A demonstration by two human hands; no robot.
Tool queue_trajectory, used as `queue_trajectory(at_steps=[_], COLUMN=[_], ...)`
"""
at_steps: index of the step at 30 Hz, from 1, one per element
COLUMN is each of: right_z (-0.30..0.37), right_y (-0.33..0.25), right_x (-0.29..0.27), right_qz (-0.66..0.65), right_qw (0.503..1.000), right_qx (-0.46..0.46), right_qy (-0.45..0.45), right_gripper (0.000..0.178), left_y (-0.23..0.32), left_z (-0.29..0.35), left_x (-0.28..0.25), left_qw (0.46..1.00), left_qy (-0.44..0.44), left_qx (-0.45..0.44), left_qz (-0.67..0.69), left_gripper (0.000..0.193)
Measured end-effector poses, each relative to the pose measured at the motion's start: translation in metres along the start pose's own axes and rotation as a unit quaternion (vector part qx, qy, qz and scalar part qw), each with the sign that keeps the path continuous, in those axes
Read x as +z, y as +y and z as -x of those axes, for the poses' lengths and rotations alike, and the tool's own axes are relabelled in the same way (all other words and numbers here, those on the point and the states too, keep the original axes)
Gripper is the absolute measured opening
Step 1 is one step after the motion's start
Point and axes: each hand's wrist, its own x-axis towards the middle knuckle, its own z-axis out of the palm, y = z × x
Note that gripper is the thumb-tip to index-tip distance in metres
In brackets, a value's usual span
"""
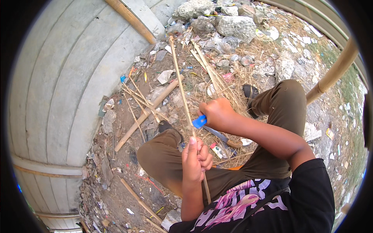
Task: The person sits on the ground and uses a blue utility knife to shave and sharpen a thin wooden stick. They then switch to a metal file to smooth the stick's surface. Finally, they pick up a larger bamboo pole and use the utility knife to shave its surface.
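At the left of the frame a grey concrete wall (58, 85) curves from the top down to the lower left corner. Next to it, the ground (116, 178) is bare earth covered with scraps, paper and dry grass. A thick bamboo pole (149, 115) lies on this ground in the centre left, slanted from the lower left to the upper right, and several thin bamboo splints (136, 97) cross over it.

In the centre, the left hand (196, 157) is closed in a fist around a thin bamboo strip (180, 83). The thumb is pressed along the strip. The strip goes up from this fist toward the top centre of the frame, and its lower end comes out below the fist, over the person's lap. Both knees in brown trousers (163, 155) are bent around the hands.

A little to the right and higher, the right hand (217, 113) is also closed tightly, around the blue handle of a knife (200, 121). The handle touches the strip just above the left fist. The grey blade points down to the right, under the right wrist.

In the upper centre lie large grey stones (233, 25) and more splints. At the right edge a second thick bamboo pole (334, 70) stands slanted.
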Motion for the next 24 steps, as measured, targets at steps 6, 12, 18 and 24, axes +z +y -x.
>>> queue_trajectory(at_steps=[6,12,18,24], right_z=[-0.015,0.009,0.007,-0.002], right_y=[0.006,-0.008,-0.007,-0.015], right_x=[-0.004,-0.003,0.001,-0.022], right_qz=[0.013,-0.044,-0.036,-0.209], right_qw=[0.998,0.999,0.999,0.923], right_qx=[0.066,-0.004,-0.015,0.120], right_qy=[-0.008,0.010,-0.026,-0.300], right_gripper=[0.013,0.021,0.019,0.023], left_y=[-0.002,0.004,0.002,0.002], left_z=[-0.002,0.002,0.000,0.000], left_x=[0.005,-0.001,-0.002,-0.006], left_qw=[1.000,1.000,1.000,1.000], left_qy=[-0.004,-0.013,0.000,-0.004], left_qx=[-0.002,0.008,0.016,0.008], left_qz=[0.006,0.010,0.004,0.013], left_gripper=[0.035,0.036,0.035,0.035])
